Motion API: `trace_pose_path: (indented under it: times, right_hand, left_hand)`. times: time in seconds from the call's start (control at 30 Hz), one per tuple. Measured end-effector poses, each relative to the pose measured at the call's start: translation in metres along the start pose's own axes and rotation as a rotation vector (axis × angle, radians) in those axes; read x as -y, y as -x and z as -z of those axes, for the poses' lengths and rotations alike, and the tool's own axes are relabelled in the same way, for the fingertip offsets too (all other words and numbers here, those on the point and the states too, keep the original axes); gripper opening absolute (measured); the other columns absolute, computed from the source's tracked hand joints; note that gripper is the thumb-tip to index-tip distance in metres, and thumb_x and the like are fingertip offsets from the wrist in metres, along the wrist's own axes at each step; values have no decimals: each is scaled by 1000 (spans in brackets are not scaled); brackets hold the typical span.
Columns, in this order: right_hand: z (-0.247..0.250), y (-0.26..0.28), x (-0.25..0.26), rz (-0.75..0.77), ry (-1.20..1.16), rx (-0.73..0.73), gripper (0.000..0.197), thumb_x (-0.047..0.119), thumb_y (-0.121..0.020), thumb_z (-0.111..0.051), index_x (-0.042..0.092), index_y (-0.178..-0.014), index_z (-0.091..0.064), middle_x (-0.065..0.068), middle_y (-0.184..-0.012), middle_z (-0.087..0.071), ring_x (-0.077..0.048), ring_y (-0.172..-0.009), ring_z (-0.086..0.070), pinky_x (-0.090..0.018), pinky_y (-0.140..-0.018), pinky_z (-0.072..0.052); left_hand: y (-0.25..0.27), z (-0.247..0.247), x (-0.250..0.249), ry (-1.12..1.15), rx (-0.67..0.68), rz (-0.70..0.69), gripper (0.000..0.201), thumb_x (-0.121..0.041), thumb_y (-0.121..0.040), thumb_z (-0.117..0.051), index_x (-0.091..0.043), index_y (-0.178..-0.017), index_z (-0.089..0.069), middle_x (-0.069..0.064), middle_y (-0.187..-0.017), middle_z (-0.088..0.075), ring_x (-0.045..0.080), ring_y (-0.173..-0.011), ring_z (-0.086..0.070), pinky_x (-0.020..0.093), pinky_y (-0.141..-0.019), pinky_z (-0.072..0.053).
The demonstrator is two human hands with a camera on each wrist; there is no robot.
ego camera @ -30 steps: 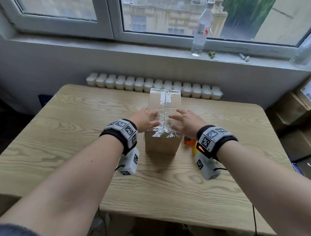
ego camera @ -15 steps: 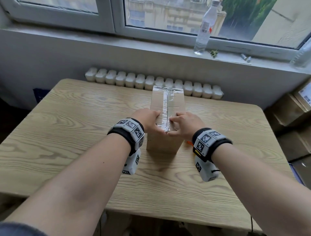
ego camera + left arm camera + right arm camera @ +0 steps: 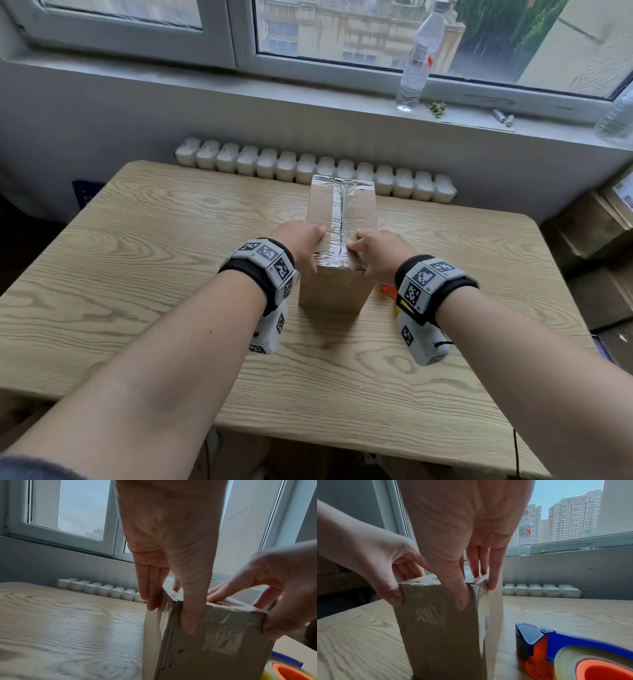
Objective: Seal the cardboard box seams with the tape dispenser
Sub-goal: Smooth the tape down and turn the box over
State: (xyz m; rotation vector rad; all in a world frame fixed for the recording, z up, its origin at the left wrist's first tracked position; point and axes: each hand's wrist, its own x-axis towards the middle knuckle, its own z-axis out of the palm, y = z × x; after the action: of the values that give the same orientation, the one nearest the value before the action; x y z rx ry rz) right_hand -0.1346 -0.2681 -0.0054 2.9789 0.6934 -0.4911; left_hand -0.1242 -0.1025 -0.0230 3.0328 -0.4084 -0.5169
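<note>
Cardboard box (image 3: 334, 294) has left hand (image 3: 301, 244) and right hand (image 3: 380, 255) pressing its near top corners, fingers (image 3: 151, 586) straight.

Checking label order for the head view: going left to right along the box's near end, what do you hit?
left hand → cardboard box → right hand → stacked cartons at the right edge. Tape dispenser left out: only an orange sliver shows beside the right wrist.

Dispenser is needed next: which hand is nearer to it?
The right hand: the tape dispenser lies on that side of the cardboard box; the left hand presses the opposite side.
</note>
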Motion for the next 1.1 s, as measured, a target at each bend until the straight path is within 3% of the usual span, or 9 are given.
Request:
trace_pose_path:
  times: [0.07,0.17,0.43,0.5,0.6,0.7,0.8,0.97,1.1]
  right_hand:
    - [2,3,-1,8,-7,10,38,3,-80,-56,14,-116,-63,-4,-121,-55,-23,-110,-52,-30,-87,-45]
    - [5,6,-2,13,4,28,45,1,-82,-54,13,-125,-59,-7,-135,-51,-26,-121,-49,-37,-102,-43]
    - [2,4,-6,23,24,11,49,5,-81,-60,15,-129,-56,-6,-140,-47,-25,-126,-46,-37,-103,-43]
    - [1,3,-11,10,7,45,67,21,-75,-73,20,-137,-48,-4,-145,-41,-24,-130,-42,-37,-105,-41]
    - [2,5,-20,-11,-54,120,99,35,-68,-82,29,-150,-27,-3,-157,-24,-21,-143,-24,-34,-114,-27]
    - [2,6,-29,-52,-25,153,112,19,-67,-83,33,-152,-11,-5,-160,-11,-22,-148,-10,-37,-118,-26]
    - [-2,7,-36,-76,36,135,110,0,-72,-72,32,-152,-3,-4,-161,-4,-24,-149,-2,-39,-117,-27]
    - [-11,5,-40,-65,49,72,106,9,-75,-74,28,-152,-4,-5,-161,-6,-23,-149,-6,-37,-118,-23]
    - [-17,3,-36,-79,-17,3,108,25,-71,-80,25,-152,-9,-6,-159,-14,-24,-143,-25,-36,-112,-33]
  left_hand:
    - [-1,1,1,-5,27,-6,93,-29,-70,-79,-12,-148,-32,5,-133,-58,24,-119,-56,36,-96,-50]
    - [-2,1,1,-23,52,-8,96,-26,-70,-79,-12,-150,-28,6,-136,-55,24,-123,-54,34,-99,-47]
    - [-4,2,0,-47,106,9,101,-15,-72,-78,-13,-153,-17,9,-141,-50,26,-127,-49,32,-99,-45]
    - [-4,5,0,-53,153,13,108,-15,-71,-80,-14,-154,-12,9,-144,-47,26,-129,-48,34,-102,-45]
    - [0,9,6,-29,247,20,126,-12,-62,-87,-21,-154,-1,8,-154,-34,27,-136,-41,40,-107,-42]
    - [4,7,13,-25,235,27,122,3,-68,-78,-31,-153,2,12,-152,-36,29,-131,-46,40,-103,-46]
    - [7,2,16,-59,153,4,118,2,-71,-76,-33,-153,2,12,-141,-50,28,-118,-57,39,-94,-51]
    - [4,-4,16,-48,103,-29,121,-16,-69,-83,-28,-153,2,10,-139,-53,29,-122,-54,39,-100,-46]
    - [0,-4,12,-65,110,-37,122,-16,-69,-83,-25,-153,5,12,-136,-54,29,-120,-55,39,-99,-47]
